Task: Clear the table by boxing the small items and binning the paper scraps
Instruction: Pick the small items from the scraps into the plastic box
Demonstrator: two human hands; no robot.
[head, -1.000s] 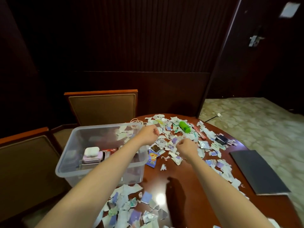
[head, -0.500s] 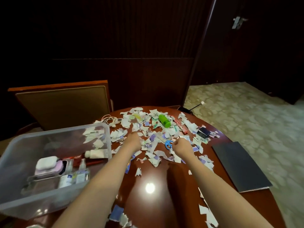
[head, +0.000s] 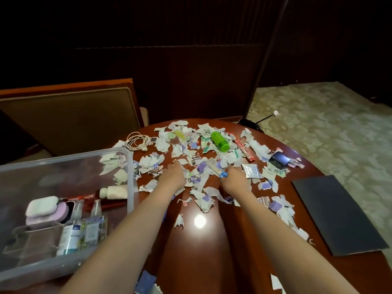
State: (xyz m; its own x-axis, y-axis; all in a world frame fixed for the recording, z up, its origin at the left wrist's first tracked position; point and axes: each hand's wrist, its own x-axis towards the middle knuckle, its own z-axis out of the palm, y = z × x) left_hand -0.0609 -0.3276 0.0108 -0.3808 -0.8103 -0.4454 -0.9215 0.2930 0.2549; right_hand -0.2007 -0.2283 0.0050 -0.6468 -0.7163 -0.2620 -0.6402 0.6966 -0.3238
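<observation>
**Amid the scraps: scissors in the right grip, box off to the left**

Near the middle of the glossy red-brown wooden worktop (head: 201, 240), both hands are working in the spread of torn white and purple paper scraps (head: 201, 194). The right grip (head: 233, 180) is curling its fingers round the handle of the blue-handled scissors (head: 222, 175). Their pale blades are running up and to the left from the handle, away from the person and over the scraps. So the long axis is lying on a diagonal, handle end in the hand and tips pointing toward the far left.

The left grip (head: 172, 175) is pressing its fingertips down into the scraps just beside the blade tips. It is seen from behind, and I cannot tell whether it is pinching a piece or lying spread.

The clear plastic storage box (head: 129, 166) is standing at the left edge, already holding bottles and cases. It is lying to the left of both hands, with the left one much the nearer. As I judge it, the scissors are going to have to travel leftward, either across the left forearm or by a hand-over, with the tips leading. A green plastic bottle (head: 219, 141) and a white coiled cable (head: 136, 142) are waiting farther back, unboxed. No bin for the paper is showing.
</observation>
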